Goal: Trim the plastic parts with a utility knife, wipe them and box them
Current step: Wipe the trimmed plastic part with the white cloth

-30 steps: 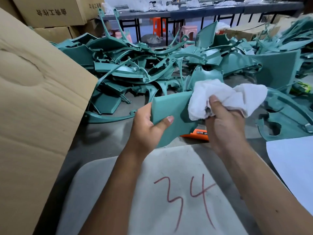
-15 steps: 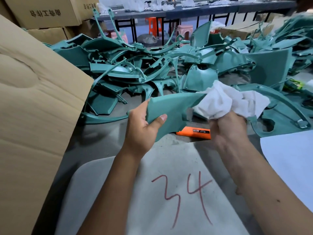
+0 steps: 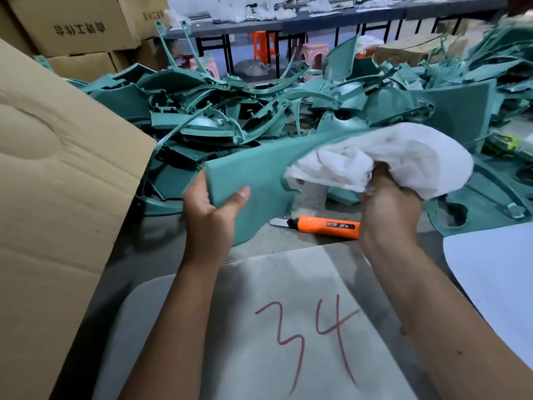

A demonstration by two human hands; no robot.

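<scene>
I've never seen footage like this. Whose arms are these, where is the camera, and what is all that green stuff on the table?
There is no machine here: these are a person's two bare arms, filmed by a wide-angle camera worn on the head, looking forward and down.

The left hand grips one end of a green plastic part, thumb on its face. The right hand holds a bunched white cloth against that part, so this looks like the wiping step.

On the table below lies an orange utility knife with its blade out; nobody is touching it. Behind the hands is a big pile of green plastic parts of many shapes. A cardboard box flap stands at the left, probably for packing. Nearest the person lies a grey board with 34 written in red.
</scene>
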